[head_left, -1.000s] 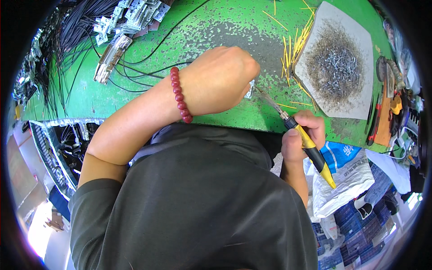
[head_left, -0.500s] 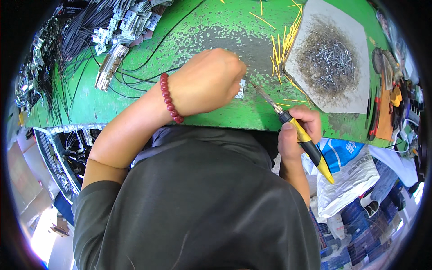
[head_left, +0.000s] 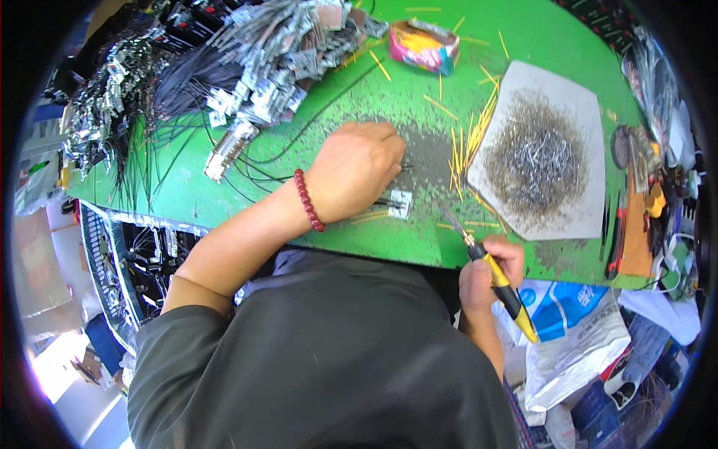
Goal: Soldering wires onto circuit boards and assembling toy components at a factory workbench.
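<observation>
My left hand [head_left: 357,168], with a dark red bead bracelet on its wrist, is closed above the bench, knuckles up. Its fingertips are mostly hidden, and small dark bits show beside them; what they hold cannot be made out. Just below those fingers a small silvery plate [head_left: 400,204] lies on the bench, dark leads at its left side. A black and yellow soldering iron [head_left: 502,290] is gripped in my right hand [head_left: 491,273] near the bench's front edge. Its thin tip points up and left, apart from the plate.
Grey cardboard [head_left: 591,217] bears a heap of metal bits, with yellow tubes [head_left: 471,153] along its left edge. A small box [head_left: 426,60] holds more yellow pieces. Bundled black wires with metal plates [head_left: 262,90] fill the back left. Hand tools [head_left: 619,239] lie at far right.
The view has shifted, so the bench sits lower and the yellow-filled box shows. My left hand has moved slightly farther from me, uncovering more of the plate. The right hand keeps its grip.
</observation>
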A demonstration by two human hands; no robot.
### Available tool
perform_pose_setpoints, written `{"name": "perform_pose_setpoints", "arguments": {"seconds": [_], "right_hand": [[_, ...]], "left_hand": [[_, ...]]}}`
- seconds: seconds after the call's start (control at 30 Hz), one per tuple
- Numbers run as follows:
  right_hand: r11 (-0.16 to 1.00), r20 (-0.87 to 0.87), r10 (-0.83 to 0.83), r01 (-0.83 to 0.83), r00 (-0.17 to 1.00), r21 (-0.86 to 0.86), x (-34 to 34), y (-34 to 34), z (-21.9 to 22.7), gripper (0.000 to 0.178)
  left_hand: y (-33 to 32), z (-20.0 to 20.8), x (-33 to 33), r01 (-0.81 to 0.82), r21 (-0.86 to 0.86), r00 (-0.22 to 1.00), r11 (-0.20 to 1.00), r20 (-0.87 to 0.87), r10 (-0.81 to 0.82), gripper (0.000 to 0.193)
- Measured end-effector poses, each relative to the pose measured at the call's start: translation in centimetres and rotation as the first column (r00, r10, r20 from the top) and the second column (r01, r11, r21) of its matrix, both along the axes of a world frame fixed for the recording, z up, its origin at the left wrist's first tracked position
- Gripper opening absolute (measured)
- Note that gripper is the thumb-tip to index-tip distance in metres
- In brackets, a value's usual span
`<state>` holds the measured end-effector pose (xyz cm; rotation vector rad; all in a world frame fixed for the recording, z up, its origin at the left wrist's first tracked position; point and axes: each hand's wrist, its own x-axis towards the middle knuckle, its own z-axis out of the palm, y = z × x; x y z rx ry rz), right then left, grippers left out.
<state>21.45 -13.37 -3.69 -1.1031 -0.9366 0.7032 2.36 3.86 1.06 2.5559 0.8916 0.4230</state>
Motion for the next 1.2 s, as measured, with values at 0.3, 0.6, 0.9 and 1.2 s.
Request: {"name": "perform_pose_setpoints", "arguments": {"seconds": [0.3, 0.6, 0.9, 1.2], "right_hand": [[1.0, 0.041, -0.015, 0.015, 0.999, 0.0, -0.4, 0.2, 0.1, 0.028], [0.996, 0.109, -0.007, 0.017, 0.994, -0.082, -0.7, 0.3, 0.5, 0.028], [0.983, 0.027, 0.071, -0.066, 0.997, -0.172, -1.6, 2.1, 2.7, 0.041], [0.995, 0.287, 0.1, -0.099, 0.953, -0.019, -3.5, 6.7, 3.3, 0.036]], "left_hand": [[7.2, -1.1, 1.4, -0.426, 0.202, 0.857, 0.882, -0.222, 0.465, 0.024], [7.4, -1.3, 1.8, -0.398, 0.27, 0.853, 0.877, -0.242, 0.462, 0.008], [-0.9, 4.9, -0.3, -0.081, 0.039, 0.99, 0.996, 0.122, 0.076, 0.012], [-3.8, 3.6, -1.7, 0.026, -0.114, 0.979, 0.993, 0.205, -0.002, 0.013]]}}
